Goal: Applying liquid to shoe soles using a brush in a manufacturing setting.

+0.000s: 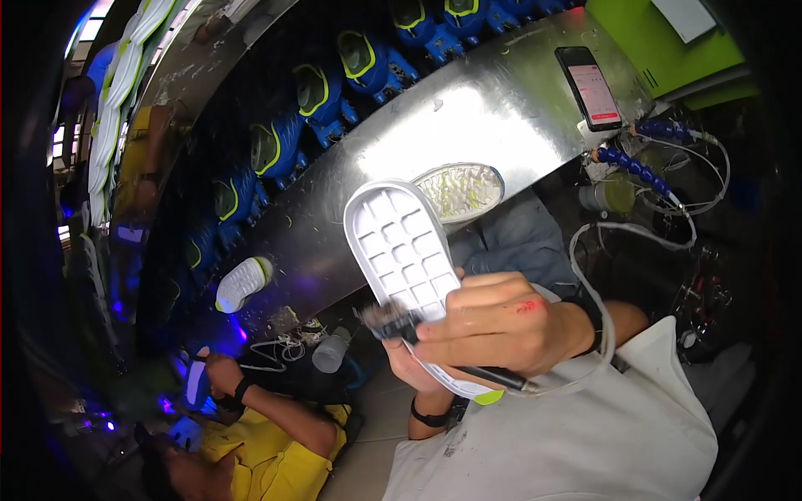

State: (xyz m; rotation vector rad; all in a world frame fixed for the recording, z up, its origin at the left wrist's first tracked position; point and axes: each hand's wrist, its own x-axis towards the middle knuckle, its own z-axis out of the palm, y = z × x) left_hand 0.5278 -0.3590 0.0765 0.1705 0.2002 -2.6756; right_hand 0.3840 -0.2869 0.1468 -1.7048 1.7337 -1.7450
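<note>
A white shoe sole [399,242] with a grid of square hollows and a lime-green end is held up tilted in front of me. My left hand [409,365] is closed around it from beneath, mostly hidden behind the sole and my other hand. My right hand [505,326] grips a black brush [399,326] with a hose at its rear end. The brown bristles lie over the sole's left edge and look blurred. Just behind the sole, another sole [464,190], whitish with lime-green marks, lies on the metal bench.
The metal bench [526,92] curves across, bearing a phone [591,93] and a small white sole [244,284]. Blue shoe uppers [317,90] line its far side. Blue jointed hoses [631,167] and a white tube [576,250] are at right. A yellow-shirted co-worker [284,455] works at lower left.
</note>
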